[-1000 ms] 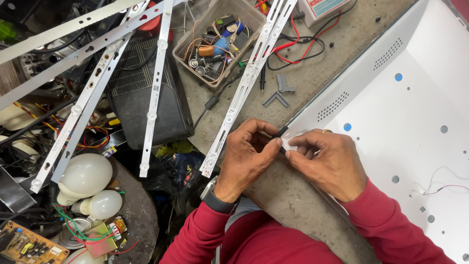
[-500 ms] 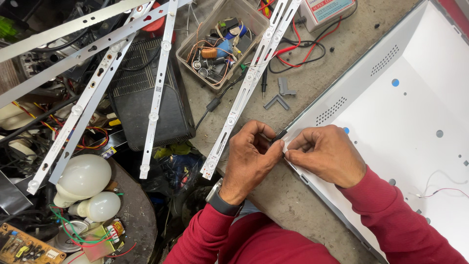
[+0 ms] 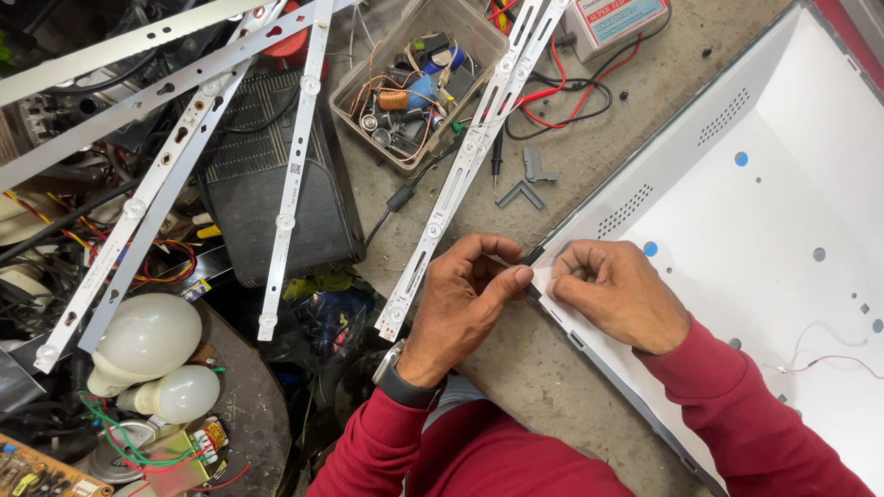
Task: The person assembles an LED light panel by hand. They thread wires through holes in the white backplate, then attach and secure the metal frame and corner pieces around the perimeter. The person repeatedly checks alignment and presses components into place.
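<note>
- The left hand [image 3: 465, 294] and the right hand [image 3: 615, 293] meet at the centre of the view, fingertips together, pinching a small white strip [image 3: 543, 276] against the rim of a large white panel [image 3: 737, 276]; a short black piece [image 3: 533, 255] shows just above the thumbs.
- Both hands are closed on that strip; the right thumb and forefinger press it flat, the left thumb touches its end.
- The work surface is a rough grey bench [image 3: 635, 101], cluttered; the panel lies across it toward three o'clock, its near edge running from one o'clock down to five o'clock.
- The strip's long axis follows that edge.
- At twelve o'clock stands a clear plastic box of small parts [image 3: 419, 78]; a long LED strip bar [image 3: 465, 166] slants from twelve toward seven o'clock, just beside the left hand.
- At eight o'clock, off the bench, lie two white bulbs [image 3: 147, 340] among wires.
- More bars [image 3: 295, 166] fan out at ten o'clock over a dark ribbed case [image 3: 267, 184].
</note>
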`<state>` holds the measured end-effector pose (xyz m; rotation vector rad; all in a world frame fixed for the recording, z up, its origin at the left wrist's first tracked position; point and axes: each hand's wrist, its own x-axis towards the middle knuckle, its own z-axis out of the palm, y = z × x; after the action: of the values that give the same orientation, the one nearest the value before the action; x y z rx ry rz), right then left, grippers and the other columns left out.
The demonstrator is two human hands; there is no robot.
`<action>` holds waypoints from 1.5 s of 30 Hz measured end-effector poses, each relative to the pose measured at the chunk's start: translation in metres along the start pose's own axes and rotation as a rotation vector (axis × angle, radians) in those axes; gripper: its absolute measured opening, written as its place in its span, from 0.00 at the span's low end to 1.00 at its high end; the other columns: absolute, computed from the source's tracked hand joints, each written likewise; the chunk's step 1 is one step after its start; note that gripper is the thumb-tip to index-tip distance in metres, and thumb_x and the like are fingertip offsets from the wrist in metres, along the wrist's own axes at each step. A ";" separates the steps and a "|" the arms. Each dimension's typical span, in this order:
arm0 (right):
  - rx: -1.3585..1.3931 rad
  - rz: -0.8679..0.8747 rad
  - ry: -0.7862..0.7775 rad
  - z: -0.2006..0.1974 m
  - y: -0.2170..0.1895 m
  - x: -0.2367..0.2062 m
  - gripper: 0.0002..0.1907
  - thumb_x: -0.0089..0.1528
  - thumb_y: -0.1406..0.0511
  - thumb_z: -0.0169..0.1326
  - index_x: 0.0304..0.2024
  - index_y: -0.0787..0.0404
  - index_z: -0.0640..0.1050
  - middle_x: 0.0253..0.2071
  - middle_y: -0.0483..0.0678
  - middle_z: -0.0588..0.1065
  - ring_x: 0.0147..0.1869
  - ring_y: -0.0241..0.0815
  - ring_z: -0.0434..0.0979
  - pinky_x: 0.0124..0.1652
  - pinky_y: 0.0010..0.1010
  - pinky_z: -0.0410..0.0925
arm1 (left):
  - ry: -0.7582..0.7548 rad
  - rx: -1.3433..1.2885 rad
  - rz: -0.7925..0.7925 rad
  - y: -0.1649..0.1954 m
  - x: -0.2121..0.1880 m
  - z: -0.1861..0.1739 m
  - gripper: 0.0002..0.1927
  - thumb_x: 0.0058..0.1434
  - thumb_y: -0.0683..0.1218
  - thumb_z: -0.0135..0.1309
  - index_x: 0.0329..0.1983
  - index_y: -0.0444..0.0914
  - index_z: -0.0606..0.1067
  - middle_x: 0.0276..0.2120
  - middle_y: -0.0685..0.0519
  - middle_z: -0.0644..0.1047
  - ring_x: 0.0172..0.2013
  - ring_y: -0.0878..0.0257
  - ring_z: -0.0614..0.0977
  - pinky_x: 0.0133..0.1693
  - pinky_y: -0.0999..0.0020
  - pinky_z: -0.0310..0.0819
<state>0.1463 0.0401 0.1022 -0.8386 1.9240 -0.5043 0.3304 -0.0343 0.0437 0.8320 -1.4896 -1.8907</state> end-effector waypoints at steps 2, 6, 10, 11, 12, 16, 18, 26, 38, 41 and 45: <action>-0.005 -0.018 0.009 0.000 -0.001 -0.001 0.07 0.57 0.66 0.57 0.28 0.65 0.80 0.17 0.40 0.71 0.18 0.28 0.62 0.20 0.23 0.57 | -0.004 -0.009 0.000 -0.001 0.001 0.000 0.14 0.63 0.47 0.62 0.47 0.35 0.77 0.33 0.55 0.81 0.33 0.70 0.83 0.36 0.75 0.80; -0.018 -0.108 0.053 0.000 -0.011 -0.007 0.08 0.59 0.64 0.55 0.33 0.63 0.81 0.22 0.41 0.76 0.21 0.28 0.69 0.22 0.22 0.63 | -0.025 -0.026 0.002 -0.004 0.002 -0.001 0.14 0.64 0.47 0.62 0.47 0.35 0.76 0.32 0.55 0.81 0.34 0.70 0.83 0.36 0.75 0.80; -0.244 -0.087 0.155 0.003 -0.030 -0.016 0.13 0.55 0.59 0.62 0.33 0.63 0.84 0.22 0.45 0.81 0.23 0.31 0.79 0.23 0.24 0.70 | -0.025 -0.055 0.040 -0.006 0.002 -0.002 0.13 0.65 0.47 0.62 0.48 0.35 0.76 0.33 0.55 0.81 0.34 0.70 0.82 0.37 0.75 0.80; -0.317 -0.050 0.144 0.005 -0.034 -0.019 0.13 0.57 0.57 0.62 0.34 0.61 0.84 0.22 0.46 0.81 0.21 0.33 0.79 0.23 0.25 0.69 | -0.018 -0.038 0.036 -0.007 0.002 -0.002 0.13 0.65 0.46 0.62 0.47 0.35 0.77 0.33 0.55 0.81 0.34 0.70 0.83 0.36 0.75 0.80; -0.390 -0.011 0.137 0.006 -0.037 -0.021 0.14 0.58 0.56 0.62 0.34 0.59 0.85 0.21 0.47 0.82 0.20 0.35 0.79 0.22 0.27 0.69 | -0.013 -0.022 0.035 -0.007 0.002 -0.002 0.13 0.64 0.46 0.62 0.47 0.34 0.77 0.32 0.54 0.81 0.33 0.70 0.83 0.36 0.75 0.80; -0.420 0.024 0.111 0.007 -0.043 -0.020 0.15 0.60 0.55 0.62 0.31 0.60 0.85 0.16 0.47 0.79 0.17 0.33 0.76 0.21 0.26 0.67 | -0.030 -0.086 0.039 -0.009 0.002 -0.002 0.11 0.65 0.44 0.62 0.46 0.35 0.76 0.33 0.55 0.82 0.33 0.70 0.85 0.36 0.76 0.81; -0.302 0.024 0.047 0.005 -0.040 -0.017 0.15 0.60 0.56 0.61 0.30 0.61 0.83 0.15 0.45 0.76 0.16 0.32 0.71 0.18 0.26 0.62 | -0.031 -0.090 0.017 -0.010 0.001 -0.002 0.11 0.64 0.44 0.62 0.46 0.35 0.76 0.32 0.54 0.82 0.33 0.70 0.85 0.35 0.76 0.81; -0.073 -0.019 -0.071 0.006 -0.017 -0.012 0.15 0.64 0.59 0.54 0.29 0.63 0.76 0.16 0.40 0.66 0.18 0.28 0.60 0.18 0.25 0.56 | -0.045 -0.105 0.017 -0.011 0.000 -0.005 0.12 0.64 0.44 0.62 0.47 0.35 0.76 0.34 0.54 0.82 0.34 0.69 0.85 0.37 0.76 0.83; -0.114 -0.088 0.005 0.005 -0.016 -0.016 0.12 0.64 0.61 0.53 0.31 0.64 0.76 0.20 0.40 0.70 0.22 0.28 0.63 0.22 0.24 0.62 | -0.046 -0.124 -0.011 -0.013 0.001 -0.005 0.13 0.64 0.44 0.62 0.48 0.34 0.76 0.35 0.53 0.82 0.34 0.69 0.85 0.37 0.76 0.83; -0.101 -0.023 -0.042 0.004 -0.020 -0.012 0.13 0.64 0.60 0.52 0.31 0.64 0.77 0.19 0.40 0.69 0.22 0.29 0.62 0.22 0.25 0.60 | -0.044 -0.140 0.014 -0.013 0.000 -0.005 0.13 0.65 0.44 0.61 0.49 0.33 0.76 0.36 0.53 0.82 0.34 0.69 0.85 0.37 0.76 0.82; -0.163 0.016 -0.144 -0.009 -0.026 -0.002 0.15 0.64 0.58 0.53 0.30 0.64 0.78 0.19 0.40 0.67 0.23 0.29 0.61 0.22 0.25 0.58 | -0.050 -0.145 0.025 -0.015 -0.002 -0.004 0.12 0.66 0.43 0.60 0.49 0.33 0.75 0.36 0.53 0.81 0.35 0.68 0.85 0.37 0.76 0.82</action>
<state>0.1486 0.0239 0.1247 -0.9369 1.8547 -0.2713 0.3340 -0.0325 0.0282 0.7014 -1.3664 -1.9876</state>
